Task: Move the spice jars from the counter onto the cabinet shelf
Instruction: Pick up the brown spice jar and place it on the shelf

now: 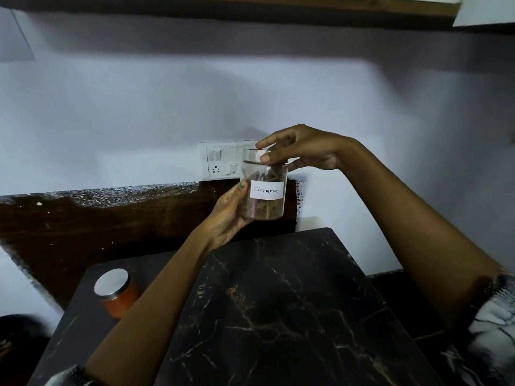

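A clear jar [264,190] with a white label reading "Cinnamon" and brown sticks inside is held up in front of the wall, above the counter. My left hand [227,215] grips its lower body from the left. My right hand [299,150] grips its silver lid from above and the right. A second jar [117,292] with orange-red powder and a silver lid stands on the dark marble counter [278,316] at the left. The wooden underside of the cabinet [250,6] runs along the top edge.
A white switch and socket plate [223,162] is on the wall behind the held jar. A dark brown patch [97,218] covers the lower wall. A white cabinet door edge [485,12] shows at the top right.
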Motion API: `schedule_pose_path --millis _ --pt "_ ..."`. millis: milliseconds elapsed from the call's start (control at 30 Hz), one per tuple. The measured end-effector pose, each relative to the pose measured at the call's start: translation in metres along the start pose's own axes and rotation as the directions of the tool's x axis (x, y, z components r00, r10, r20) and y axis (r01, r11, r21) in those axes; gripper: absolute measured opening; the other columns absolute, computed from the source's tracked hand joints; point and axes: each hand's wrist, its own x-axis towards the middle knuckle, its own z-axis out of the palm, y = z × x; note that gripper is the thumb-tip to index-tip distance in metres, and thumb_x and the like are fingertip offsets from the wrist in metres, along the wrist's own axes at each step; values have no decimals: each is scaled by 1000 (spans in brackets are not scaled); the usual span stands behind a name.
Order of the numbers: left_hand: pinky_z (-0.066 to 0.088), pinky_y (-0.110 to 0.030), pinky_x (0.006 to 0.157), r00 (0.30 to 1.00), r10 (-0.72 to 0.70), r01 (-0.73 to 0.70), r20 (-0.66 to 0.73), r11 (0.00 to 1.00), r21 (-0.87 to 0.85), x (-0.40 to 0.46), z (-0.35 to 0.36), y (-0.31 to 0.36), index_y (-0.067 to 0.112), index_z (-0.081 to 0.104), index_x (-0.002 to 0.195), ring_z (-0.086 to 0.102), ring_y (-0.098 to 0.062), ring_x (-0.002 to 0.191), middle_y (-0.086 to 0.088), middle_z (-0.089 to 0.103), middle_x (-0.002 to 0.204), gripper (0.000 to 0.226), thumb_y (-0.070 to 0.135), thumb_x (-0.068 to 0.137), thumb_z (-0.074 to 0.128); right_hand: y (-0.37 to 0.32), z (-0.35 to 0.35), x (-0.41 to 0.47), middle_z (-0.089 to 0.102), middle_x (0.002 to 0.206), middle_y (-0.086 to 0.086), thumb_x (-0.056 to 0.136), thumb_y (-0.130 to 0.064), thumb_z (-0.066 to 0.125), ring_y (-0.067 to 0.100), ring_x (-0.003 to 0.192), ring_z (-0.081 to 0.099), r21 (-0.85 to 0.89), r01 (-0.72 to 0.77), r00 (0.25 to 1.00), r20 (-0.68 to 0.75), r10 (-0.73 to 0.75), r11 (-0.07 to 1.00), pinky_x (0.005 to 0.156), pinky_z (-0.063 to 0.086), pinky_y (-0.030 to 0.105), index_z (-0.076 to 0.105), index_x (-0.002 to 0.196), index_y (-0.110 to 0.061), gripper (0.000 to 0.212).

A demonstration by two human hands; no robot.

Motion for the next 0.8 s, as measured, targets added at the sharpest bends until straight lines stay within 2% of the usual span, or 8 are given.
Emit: schedule_pose_path --millis 67,267,433,533,633,700,800 --pt "56 -40 85 999 -4 5 39 1000 -26 1 0 -1 15 51 133 58 -24 118 -13 59 130 91 52 56 82 5 -2 -1 70 94 -4 76 -17 75 7 90 66 47 15 1000 10 -15 999 85 53 28 62 120 -16 47" --pt "56 -37 80 994 9 0 113 997 -77 4 -2 -2 20 64 119 62 -22 113 -9 65 123 71 51 57 83 16 -8 -3 67 105 -3 68 -11 75 11 97 66 174 53 998 33 -59 983 93 53 32 60 122 -14 56" --pt "56 -37 79 994 18 -11 109 998 -69 5 0 -1 21 67 116 62 -21 113 -8 65 123 68 51 57 83 18 -8 -5 64 118 2 63 -13 76 12 102 65 208 72 997 -3 -73 975 92 53 31 61 119 -16 58" --pt "56 -38 81 993 26 -16 116 996 -85 7 4 2 21 67 117 62 -23 113 -10 64 124 68 50 57 83 19 -8 -6 65 117 1 66 -13 75 9 101 65 237 102 995 -37 -96 966 89 54 28 61 120 -17 56" --pt "57 -39 81 991 51 -37 120 993 -115 11 13 11 20 67 116 63 -24 112 -11 65 121 69 48 55 85 18 -10 -7 68 108 -6 68 -20 75 8 99 66 270 149 988 -89 -130 951 87 54 29 60 120 -21 54" --pt "56 -42 86 991 73 -60 108 992 -115 16 24 20 20 64 119 62 -25 113 -12 64 122 76 49 52 86 16 -13 -8 69 102 -10 68 -27 73 7 98 66 297 190 979 -131 -157 936 83 54 29 60 120 -24 54" --pt "54 -43 90 989 131 -122 74 987 -107 27 42 40 15 53 131 60 -28 116 -14 60 128 100 53 45 87 11 -19 -10 68 109 -6 74 -34 68 11 101 65 346 275 953 -223 -206 897 84 53 31 56 126 -25 53"
